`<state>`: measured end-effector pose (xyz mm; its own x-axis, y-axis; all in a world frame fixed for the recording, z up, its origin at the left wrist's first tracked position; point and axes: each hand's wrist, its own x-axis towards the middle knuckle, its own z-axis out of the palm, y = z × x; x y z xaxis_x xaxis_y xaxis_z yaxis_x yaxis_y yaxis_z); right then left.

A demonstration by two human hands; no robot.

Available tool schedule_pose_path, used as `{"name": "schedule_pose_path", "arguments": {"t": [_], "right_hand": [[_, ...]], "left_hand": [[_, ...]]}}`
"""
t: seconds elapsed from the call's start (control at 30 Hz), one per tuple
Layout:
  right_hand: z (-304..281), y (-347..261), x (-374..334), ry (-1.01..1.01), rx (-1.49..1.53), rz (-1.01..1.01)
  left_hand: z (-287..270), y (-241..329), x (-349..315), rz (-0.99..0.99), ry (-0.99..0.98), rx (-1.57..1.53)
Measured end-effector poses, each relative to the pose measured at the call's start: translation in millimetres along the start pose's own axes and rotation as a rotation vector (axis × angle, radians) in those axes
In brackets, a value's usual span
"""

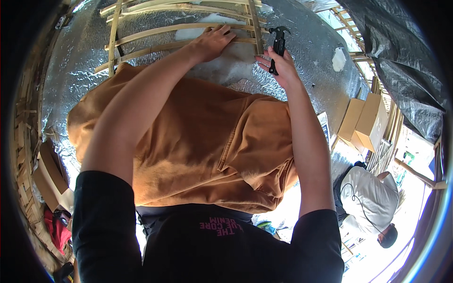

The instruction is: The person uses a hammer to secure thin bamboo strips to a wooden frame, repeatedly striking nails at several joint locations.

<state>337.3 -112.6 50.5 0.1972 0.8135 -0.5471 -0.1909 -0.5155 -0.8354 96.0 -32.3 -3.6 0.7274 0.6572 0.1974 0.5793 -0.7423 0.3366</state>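
In front of my legs, on a silvery foil sheet, lies a rack of pale wooden or bamboo strips point(158, 31) crossed by upright side pieces. My left hand point(214, 43) is over the strips near the rack's right side, its fingers curled on one strip; their undersides are hidden. Just right of the rack, my right hand point(281, 66) holds a black hammer multi-tool point(279, 43) with the claw head up. The thumb presses the handle against the palm, while the other fingers reach toward the rack's right side piece point(255, 29).
Brown trousers point(184, 122) cover my bent legs. The foil sheet point(314, 61) spreads around the rack. Cardboard boxes point(373, 120) stand at the right, near a bent-over person in a white shirt point(370, 195). Another carton point(49, 179) and a red item point(56, 231) sit at the left.
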Motion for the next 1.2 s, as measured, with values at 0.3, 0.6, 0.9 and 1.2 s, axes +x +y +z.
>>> {"name": "schedule_pose_path", "arguments": {"t": [0.3, 0.6, 0.9, 1.2], "right_hand": [[-7, 2, 5, 0.172, -0.066, 0.043], [-25, -19, 5, 0.297, 0.380, 0.073], [-32, -85, -58, 0.139, 0.004, -0.108], [-44, -85, -55, 0.012, -1.029, -0.139]], "left_hand": [[4, 16, 1, -0.047, 0.027, 0.134], [27, 34, -4, -0.208, 0.184, 0.405], [22, 33, 2, -0.332, 0.221, 0.396], [30, 27, 6, -0.301, 0.341, 0.343]]}}
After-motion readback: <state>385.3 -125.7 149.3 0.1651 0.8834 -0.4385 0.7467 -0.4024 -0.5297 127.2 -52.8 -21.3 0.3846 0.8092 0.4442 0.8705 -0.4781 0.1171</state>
